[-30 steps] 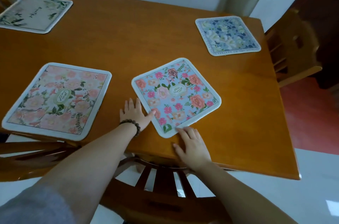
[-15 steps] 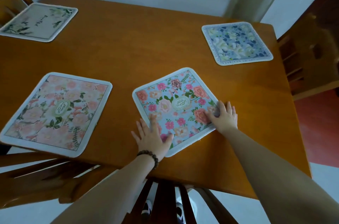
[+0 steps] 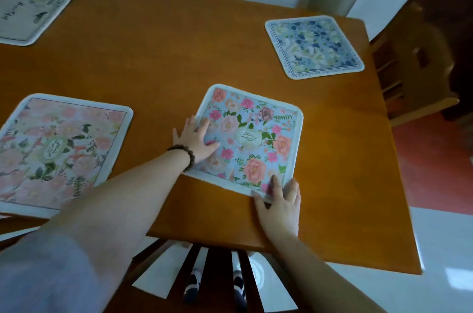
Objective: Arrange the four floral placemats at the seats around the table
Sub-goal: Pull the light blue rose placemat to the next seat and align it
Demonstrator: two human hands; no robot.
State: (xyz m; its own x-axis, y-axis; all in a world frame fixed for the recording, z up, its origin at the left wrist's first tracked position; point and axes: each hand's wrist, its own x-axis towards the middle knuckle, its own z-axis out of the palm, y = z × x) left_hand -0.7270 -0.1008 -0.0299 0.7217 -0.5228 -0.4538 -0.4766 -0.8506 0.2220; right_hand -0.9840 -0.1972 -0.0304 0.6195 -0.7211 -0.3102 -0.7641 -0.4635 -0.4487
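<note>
With the left hand (image 3: 198, 139) pressed flat on the blue floral placemat (image 3: 249, 139) and the right hand (image 3: 280, 206) flat on its near corner, neither grip closed, slide it square to the tabletop (image 3: 158, 56) edge.

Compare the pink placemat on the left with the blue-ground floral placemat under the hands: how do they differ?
The pink placemat has a pale pink ground; the blue-ground placemat is light blue with brighter roses. The pink one lies untouched; the left hand and right hand press the blue one. Both have white borders and a central oval label.
</note>
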